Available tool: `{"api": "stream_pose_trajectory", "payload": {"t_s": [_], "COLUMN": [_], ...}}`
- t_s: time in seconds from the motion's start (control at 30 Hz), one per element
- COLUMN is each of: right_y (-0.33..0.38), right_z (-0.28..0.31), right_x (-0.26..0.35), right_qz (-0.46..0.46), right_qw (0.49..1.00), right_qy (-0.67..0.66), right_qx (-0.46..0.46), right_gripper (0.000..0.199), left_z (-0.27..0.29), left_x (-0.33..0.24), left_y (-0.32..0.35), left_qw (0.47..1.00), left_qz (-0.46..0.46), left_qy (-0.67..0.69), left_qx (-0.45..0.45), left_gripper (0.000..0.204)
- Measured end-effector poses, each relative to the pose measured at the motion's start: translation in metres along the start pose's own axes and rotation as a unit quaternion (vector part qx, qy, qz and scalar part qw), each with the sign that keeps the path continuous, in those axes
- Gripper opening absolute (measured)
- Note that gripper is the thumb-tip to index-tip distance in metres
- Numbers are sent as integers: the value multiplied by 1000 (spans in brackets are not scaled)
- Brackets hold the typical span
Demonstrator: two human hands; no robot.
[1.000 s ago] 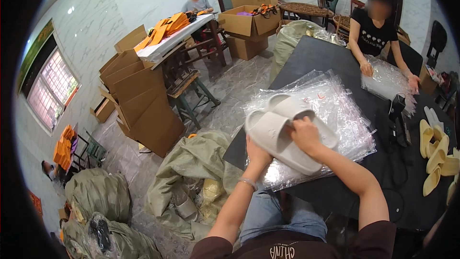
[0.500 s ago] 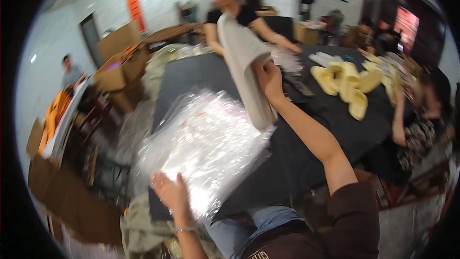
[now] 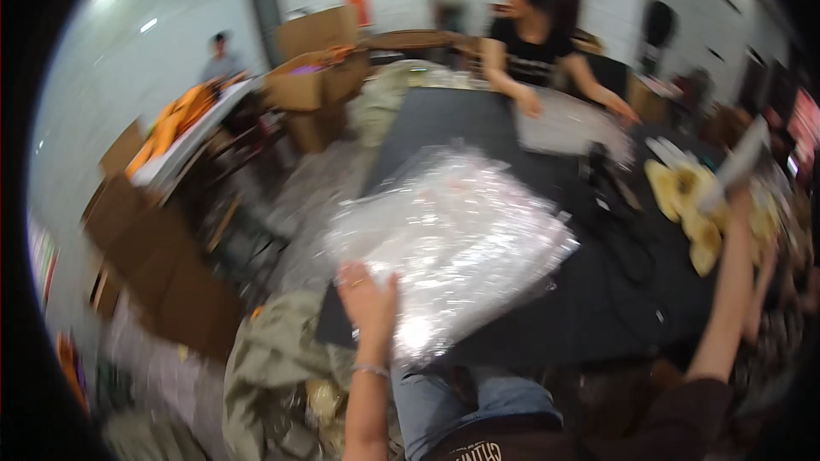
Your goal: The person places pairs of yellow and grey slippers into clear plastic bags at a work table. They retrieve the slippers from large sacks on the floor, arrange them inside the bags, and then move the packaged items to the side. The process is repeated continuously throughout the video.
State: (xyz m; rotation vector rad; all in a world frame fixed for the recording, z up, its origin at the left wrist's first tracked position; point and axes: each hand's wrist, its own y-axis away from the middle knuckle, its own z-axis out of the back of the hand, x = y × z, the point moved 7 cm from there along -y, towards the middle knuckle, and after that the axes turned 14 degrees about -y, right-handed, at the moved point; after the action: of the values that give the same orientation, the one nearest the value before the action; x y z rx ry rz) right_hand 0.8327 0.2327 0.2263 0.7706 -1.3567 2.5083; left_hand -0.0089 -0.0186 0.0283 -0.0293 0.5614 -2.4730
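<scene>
My left hand [image 3: 369, 299] rests on the near left edge of a stack of clear plastic bags [image 3: 461, 243], fingers out and thumb apart. The shiny bags lie on the black-topped table [image 3: 598, 307]. Off to the far right, my outstretched right hand [image 3: 741, 195] grips a light grey slipper [image 3: 736, 169], blurred by motion. It is held up close to several yellow slippers [image 3: 702, 243], partly covering them; whether it touches them I cannot tell. White slippers [image 3: 670, 152] lie just beyond.
Across the table, a person in a black cap [image 3: 534, 43] has both hands at another clear plastic sheet or bag [image 3: 572, 124]. A black corded tool [image 3: 598, 171] lies mid-table. Cardboard boxes [image 3: 312, 81] stand at the left. Another person's arm [image 3: 763, 277] shows at the right.
My right hand has carried the grey slipper from above the bags to the far right. The view has turned right. My left hand stays on the bags.
</scene>
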Motion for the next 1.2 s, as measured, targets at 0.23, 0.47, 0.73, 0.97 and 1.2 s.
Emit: {"api": "stream_pose_trajectory", "payload": {"t_s": [0.23, 0.47, 0.73, 0.97, 1.2], "right_y": [7, -67, -114, 266, 500], "right_z": [5, 7, -22, -156, -212], "right_x": [-69, -96, -32, 477, 602], "right_qz": [41, -71, 137, 443, 526], "right_qw": [999, 972, 989, 773, 649], "right_qy": [4, 221, -17, -323, -370], "right_qx": [28, 45, 54, 321, 406], "right_gripper": [44, 42, 43, 24, 17], "left_z": [-4, -4, -16, -9, -5], "left_x": [-2, 3, -35, -2, 2], "left_y": [4, 4, -10, 0, 0], "left_qw": [999, 999, 997, 999, 1000], "left_qz": [-6, 0, -46, -10, -2], "left_qy": [25, 11, 57, 4, 27], "left_qx": [21, 30, 36, 49, 14], "left_gripper": [78, 78, 79, 79, 75]}}
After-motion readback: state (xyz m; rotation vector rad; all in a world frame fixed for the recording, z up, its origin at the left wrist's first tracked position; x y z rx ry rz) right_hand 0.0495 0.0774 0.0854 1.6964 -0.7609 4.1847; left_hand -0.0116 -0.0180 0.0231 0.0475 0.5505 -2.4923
